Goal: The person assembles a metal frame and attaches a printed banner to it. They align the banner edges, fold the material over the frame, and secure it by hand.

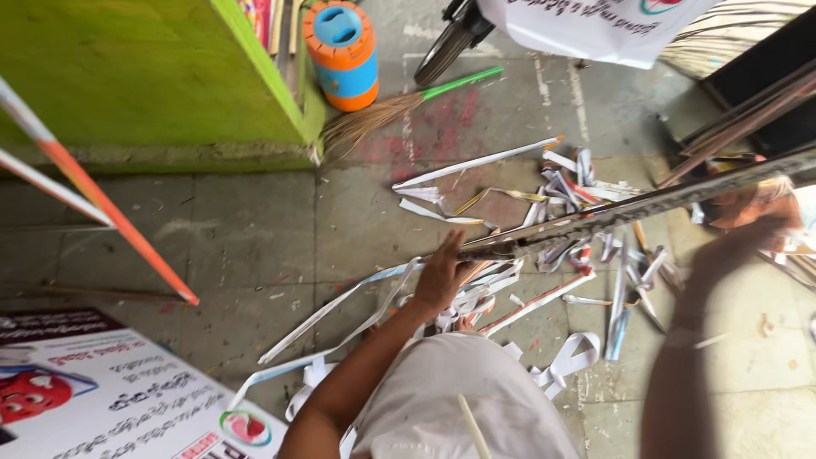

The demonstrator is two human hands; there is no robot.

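Hands busy: left hand (442, 276) clamped on the long metal bar's (612, 211) near end, right hand (752, 223) blurred, grip unclear, paper strips (476, 163) littering the floor (255, 229).

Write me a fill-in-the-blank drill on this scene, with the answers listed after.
1. The left hand grips the near end of a long ____ bar.
2. Cut paper ____ litter the floor.
3. The broom has a ____ handle.
4. The orange and blue jug stands beside a ____ wall.

Answers: metal; strips; green; green
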